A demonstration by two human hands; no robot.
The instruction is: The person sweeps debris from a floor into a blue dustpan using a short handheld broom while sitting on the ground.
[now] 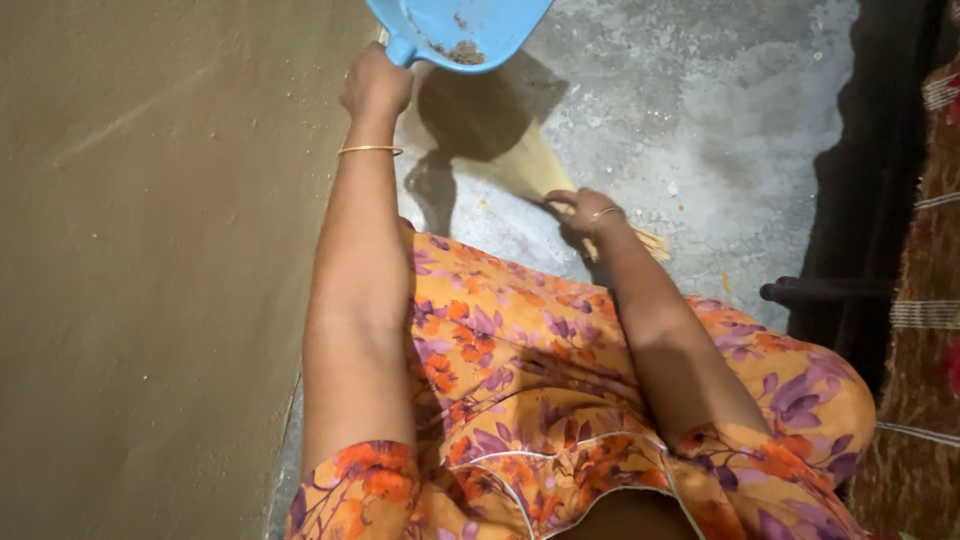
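My left hand (375,82) grips the handle of a blue plastic dustpan (470,25), lifted off the floor at the top of the view. Brown dirt lies in the pan. My right hand (590,215) is closed on the straw bristles of a short broom (540,170), which rests on the grey concrete floor (700,120) below the dustpan. A thin gold bangle sits on my left wrist and a ring on my right hand. My orange and purple floral dress fills the lower middle.
A brown plastered wall (150,270) runs along the left. Dark furniture with a black metal bar (825,290) stands at the right, next to a brown woven mat (925,330). Small crumbs lie scattered on the floor.
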